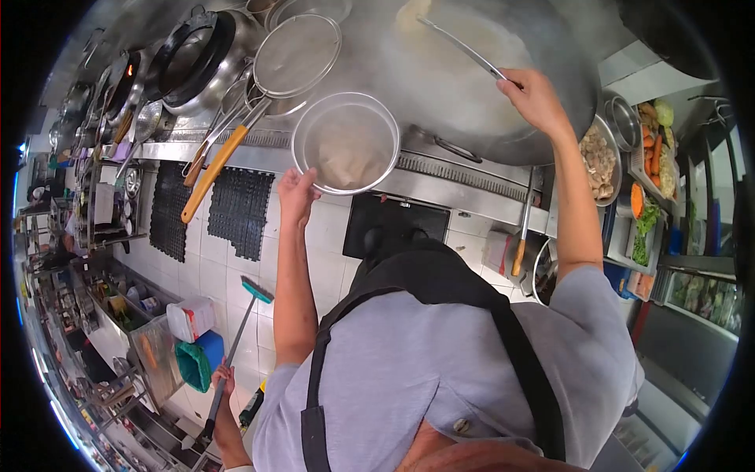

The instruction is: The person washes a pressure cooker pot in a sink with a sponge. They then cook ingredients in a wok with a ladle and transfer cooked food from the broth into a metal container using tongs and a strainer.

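Observation:
My left hand [299, 191] is closed on the near rim of a round metal bowl [303, 145], thumb over the edge. Several pale, soft-looking pieces [346, 161] lie inside it, blurred by steam. My right hand [535, 98] grips metal tongs [464, 47] above a large dark wok [562, 71] of steaming, cloudy liquid [464, 86]. At the tips of the tongs is a pale, limp piece [411, 22]; its kind is not clear through the steam.
A strainer with a yellow handle [216, 169] lies left of the bowl, beside several woks and pans [197, 59]. On the right stand a bowl of cut meat [598, 165] and vegetables [657, 149]. Behind me, another person's hand [223, 377] holds a broom [240, 326].

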The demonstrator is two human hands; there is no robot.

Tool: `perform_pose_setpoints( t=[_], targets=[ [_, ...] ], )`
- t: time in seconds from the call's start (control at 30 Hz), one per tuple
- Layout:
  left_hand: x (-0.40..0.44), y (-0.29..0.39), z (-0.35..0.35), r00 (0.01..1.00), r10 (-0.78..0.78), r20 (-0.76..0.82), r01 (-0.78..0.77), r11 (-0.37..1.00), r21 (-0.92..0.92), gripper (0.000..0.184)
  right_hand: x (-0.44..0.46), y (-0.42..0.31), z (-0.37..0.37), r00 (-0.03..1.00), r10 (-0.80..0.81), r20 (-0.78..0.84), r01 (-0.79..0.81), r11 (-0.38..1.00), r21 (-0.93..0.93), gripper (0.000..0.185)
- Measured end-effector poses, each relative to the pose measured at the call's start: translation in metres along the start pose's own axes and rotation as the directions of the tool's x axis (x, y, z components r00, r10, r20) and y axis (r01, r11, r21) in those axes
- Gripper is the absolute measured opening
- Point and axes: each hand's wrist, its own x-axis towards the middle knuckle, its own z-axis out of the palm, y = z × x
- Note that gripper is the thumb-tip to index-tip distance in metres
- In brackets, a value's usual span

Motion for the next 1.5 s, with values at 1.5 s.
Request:
perform_pose_setpoints(
  t=[1.5],
  targets=[
    [0.003, -0.006, -0.01, 0.997, -0.027, 0.079, 0.033, 0.996, -0.08, 0.028, 0.006, 0.087, 0.081, 0.82, 0.101, 0.564, -0.396, 0.812, 0.43, 0.027]
  ],
)
